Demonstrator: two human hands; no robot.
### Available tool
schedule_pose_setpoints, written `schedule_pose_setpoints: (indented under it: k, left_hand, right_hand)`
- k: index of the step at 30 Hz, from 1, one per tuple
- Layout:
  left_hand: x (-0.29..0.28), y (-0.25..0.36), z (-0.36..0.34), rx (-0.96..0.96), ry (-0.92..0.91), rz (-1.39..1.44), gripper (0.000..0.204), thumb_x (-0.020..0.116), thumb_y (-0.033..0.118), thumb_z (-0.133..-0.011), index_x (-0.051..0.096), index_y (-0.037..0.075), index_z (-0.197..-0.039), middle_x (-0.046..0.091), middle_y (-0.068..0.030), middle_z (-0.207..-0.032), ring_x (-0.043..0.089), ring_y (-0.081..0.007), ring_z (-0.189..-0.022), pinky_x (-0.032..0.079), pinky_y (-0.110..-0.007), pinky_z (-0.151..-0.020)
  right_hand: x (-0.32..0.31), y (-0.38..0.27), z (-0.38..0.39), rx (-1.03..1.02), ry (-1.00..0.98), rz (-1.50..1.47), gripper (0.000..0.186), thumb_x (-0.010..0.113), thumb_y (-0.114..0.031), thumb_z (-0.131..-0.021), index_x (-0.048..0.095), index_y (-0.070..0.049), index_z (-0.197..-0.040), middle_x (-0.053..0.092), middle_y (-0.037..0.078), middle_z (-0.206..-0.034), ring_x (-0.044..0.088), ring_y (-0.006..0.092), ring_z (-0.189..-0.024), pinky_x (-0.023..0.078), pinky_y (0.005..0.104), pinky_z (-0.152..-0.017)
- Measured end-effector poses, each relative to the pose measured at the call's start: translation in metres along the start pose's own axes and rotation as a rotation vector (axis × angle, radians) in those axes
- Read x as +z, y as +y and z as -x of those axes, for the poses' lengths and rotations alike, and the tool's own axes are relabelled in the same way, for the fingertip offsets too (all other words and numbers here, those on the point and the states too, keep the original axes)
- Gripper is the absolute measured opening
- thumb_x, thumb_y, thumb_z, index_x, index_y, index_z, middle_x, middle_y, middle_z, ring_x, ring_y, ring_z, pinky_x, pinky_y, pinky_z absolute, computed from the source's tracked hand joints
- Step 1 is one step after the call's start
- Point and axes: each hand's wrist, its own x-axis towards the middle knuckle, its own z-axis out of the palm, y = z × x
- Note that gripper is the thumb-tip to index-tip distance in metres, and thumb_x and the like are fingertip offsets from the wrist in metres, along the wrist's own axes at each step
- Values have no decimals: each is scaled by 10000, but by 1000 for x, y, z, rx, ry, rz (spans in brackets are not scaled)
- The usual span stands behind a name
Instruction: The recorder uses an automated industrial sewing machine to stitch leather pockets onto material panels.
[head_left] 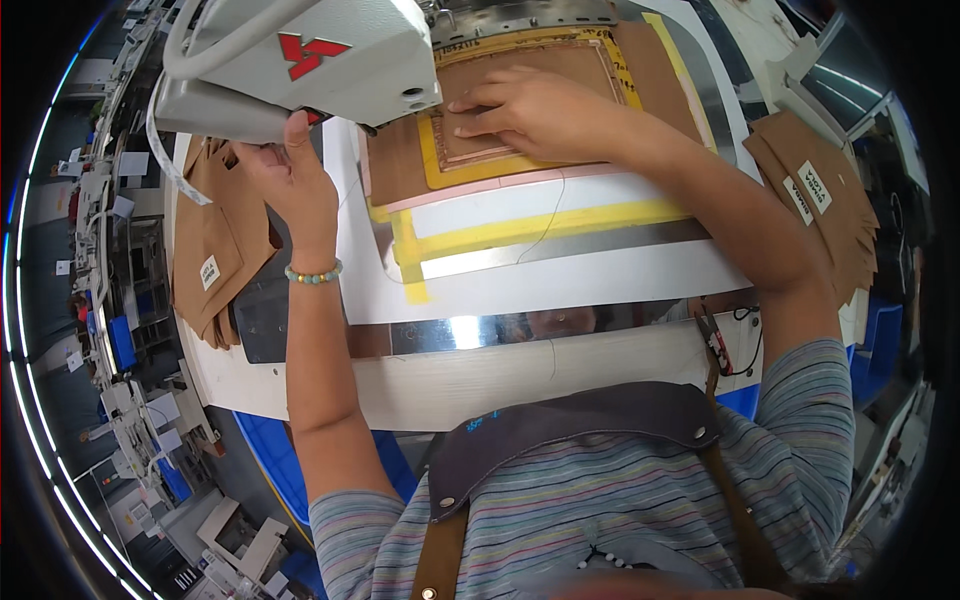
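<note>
Past the striped shirt [565,490], brown material [475,72] lies under the right hand [545,110].

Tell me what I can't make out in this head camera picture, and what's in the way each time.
All in the head view:
- Top of the white machine: cut off by the upper edge.
- Brown panel under the right hand: covered by that hand.
- Whether the left hand's thumb presses the small red part: too small to tell.
- Screen contents: lost to slant and glare.
</note>
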Motion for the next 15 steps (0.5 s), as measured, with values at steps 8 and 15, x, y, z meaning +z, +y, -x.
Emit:
schedule_pose_setpoints:
  k: [8, 15]
  left_hand:
    - [-3, 2, 5, 108, 7, -228, 459, 587, 264, -1139, 418, -45, -1432, 570, -166, -1346, 573, -211, -1218, 445, -366, -1098]
    - [-9, 7, 14, 87, -61, 7, 408, 623, 199, -1121, 457, -21, -1420, 571, -126, -1377, 566, -189, -1221, 433, -348, -1109]
  right_hand:
    - [0, -8, 17, -46, 1, 31, 360, 692, -118, -966, 771, -136, -1317, 695, 58, -1412, 619, 288, -1234, 494, 432, -1106]
    - [-1, -21, 22, -73, -29, -6, 334, 718, -108, -944, 786, -111, -1270, 713, 58, -1385, 648, 283, -1200, 523, 419, -1071]
